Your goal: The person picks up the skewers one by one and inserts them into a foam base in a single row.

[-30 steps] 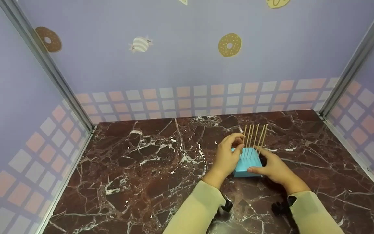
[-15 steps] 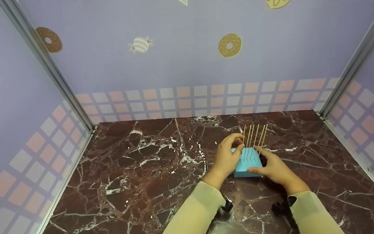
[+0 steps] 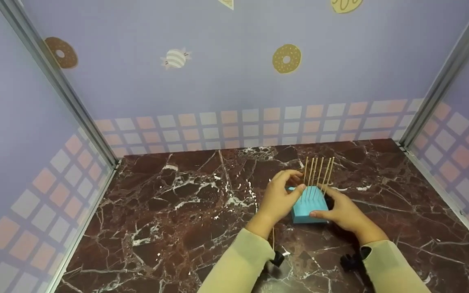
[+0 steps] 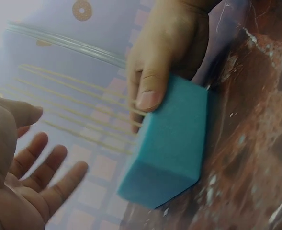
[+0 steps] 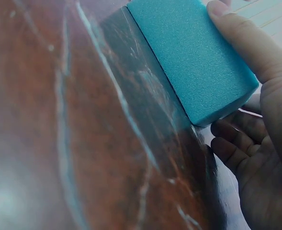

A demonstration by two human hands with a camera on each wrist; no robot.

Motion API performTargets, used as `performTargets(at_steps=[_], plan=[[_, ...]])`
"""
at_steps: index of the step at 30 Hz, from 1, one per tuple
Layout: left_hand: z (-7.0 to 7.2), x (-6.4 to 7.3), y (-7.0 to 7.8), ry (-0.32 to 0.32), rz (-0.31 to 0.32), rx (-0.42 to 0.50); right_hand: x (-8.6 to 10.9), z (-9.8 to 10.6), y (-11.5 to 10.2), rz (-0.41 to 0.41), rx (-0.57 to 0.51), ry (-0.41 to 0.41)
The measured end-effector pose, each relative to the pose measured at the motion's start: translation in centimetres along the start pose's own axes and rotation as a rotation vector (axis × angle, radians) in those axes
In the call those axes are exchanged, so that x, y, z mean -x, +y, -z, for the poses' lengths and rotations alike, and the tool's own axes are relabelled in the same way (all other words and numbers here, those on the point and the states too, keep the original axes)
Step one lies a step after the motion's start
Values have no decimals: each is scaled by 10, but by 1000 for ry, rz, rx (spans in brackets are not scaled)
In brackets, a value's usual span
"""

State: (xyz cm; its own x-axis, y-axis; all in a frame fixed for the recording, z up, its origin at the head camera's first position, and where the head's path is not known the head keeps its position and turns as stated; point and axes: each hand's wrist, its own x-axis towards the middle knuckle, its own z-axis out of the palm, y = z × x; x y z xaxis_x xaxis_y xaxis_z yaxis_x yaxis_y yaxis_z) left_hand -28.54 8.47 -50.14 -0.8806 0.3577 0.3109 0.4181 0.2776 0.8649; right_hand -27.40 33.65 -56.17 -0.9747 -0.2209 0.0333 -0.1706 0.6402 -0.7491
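A light-blue foam block (image 3: 310, 213) rests on the table with several thin wooden sticks (image 3: 329, 175) standing up from its top. My right hand (image 3: 343, 212) grips the block's right side, thumb over the near top edge and fingers toward the far side; the right wrist view shows the thumb along the foam (image 5: 193, 57). Left of the block hovers my left hand (image 3: 277, 198). In the left wrist view that hand (image 4: 26, 167) has its fingers spread and holds nothing, apart from the sticks and the block (image 4: 174, 134).
The dark red marbled tabletop (image 3: 169, 228) lies under both arms. A thin line like another stick (image 3: 273, 240) shows beside the left wrist, partly hidden by the sleeve. Patterned purple walls (image 3: 226, 73) enclose the back and sides.
My left hand has come away from the leftmost stick and shifted slightly left and toward me. The right hand keeps its hold on the block.
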Motion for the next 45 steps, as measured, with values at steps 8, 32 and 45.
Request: performTargets(at_steps=[8, 32, 45], plan=[[27, 6, -1, -19, 102, -113, 0, -1, 3, 17, -12, 18], [31, 15, -31, -163, 488, -336, 0, -1, 2, -5, -19, 0], [27, 18, -29, -231, 510, -321, 0, -1, 3, -1, 1, 22]])
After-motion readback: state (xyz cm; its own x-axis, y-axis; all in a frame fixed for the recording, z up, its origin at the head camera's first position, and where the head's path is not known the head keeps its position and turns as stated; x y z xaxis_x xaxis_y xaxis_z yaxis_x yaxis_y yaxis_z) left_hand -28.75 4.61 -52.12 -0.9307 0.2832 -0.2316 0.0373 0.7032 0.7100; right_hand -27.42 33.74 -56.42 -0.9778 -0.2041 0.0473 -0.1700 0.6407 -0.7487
